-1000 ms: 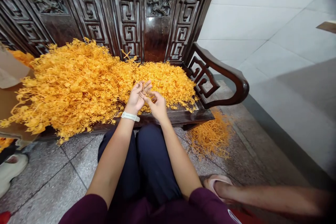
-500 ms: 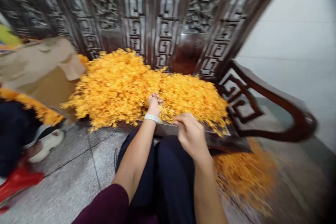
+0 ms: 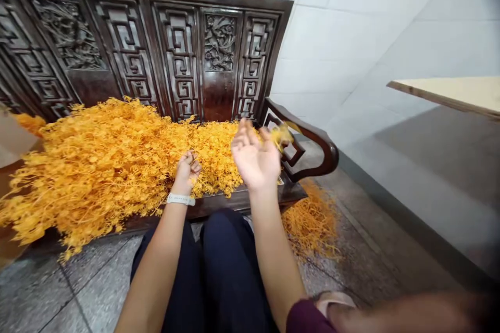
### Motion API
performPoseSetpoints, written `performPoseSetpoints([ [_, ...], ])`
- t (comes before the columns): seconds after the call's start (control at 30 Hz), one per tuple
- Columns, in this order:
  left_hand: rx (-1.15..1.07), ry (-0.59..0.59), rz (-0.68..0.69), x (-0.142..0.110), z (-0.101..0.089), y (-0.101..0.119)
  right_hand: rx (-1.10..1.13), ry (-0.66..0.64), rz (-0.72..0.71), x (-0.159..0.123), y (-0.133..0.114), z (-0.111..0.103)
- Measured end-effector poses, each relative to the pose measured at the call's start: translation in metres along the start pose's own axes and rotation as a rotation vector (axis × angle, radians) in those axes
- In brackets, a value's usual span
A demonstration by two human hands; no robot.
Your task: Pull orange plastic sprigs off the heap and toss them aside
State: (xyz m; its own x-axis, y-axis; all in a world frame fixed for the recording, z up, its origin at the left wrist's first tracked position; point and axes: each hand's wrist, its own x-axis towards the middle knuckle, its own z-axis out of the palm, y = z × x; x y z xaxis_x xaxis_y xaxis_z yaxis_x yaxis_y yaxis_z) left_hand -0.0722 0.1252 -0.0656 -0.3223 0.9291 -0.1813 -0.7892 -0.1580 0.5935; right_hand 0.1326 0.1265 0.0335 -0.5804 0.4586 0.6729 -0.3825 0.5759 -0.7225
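Our left hand (image 3: 187, 170) and right hand (image 3: 255, 158), together a second ago, are now apart, so they seem to share no bit between them. The right hand is up near the right end of the bench (image 3: 219, 92), fingers loosely spread, a blurry yellow sprig (image 3: 282, 136) beside them; we can't tell if it's held. The left hand curls its fingers; we can't tell if they pinch anything. The big orange heap (image 3: 113, 161) lies along the bench, behind its front edge.

A flower heap (image 3: 113, 164) is spread across the bench (image 3: 219, 96) from frame left to centre; stalks (image 3: 312, 221) are strewn on the floor (image 3: 103, 281), lower right of centre.
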Motion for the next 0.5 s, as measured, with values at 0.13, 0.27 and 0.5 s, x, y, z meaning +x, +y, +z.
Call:
performPoseSetpoints([
  [0.13,0.045,-0.045,0.005,-0.005,0.004,0.0,0.698,1.02,0.452,-0.014,0.03,0.034],
  [0.27,0.072,-0.071,-0.009,-0.007,0.012,-0.003,0.567,1.058,0.559,-0.029,0.048,0.066],
  [0.5,-0.106,0.001,0.018,-0.01,0.014,0.0,0.121,0.664,0.63,-0.044,0.079,0.082],
])
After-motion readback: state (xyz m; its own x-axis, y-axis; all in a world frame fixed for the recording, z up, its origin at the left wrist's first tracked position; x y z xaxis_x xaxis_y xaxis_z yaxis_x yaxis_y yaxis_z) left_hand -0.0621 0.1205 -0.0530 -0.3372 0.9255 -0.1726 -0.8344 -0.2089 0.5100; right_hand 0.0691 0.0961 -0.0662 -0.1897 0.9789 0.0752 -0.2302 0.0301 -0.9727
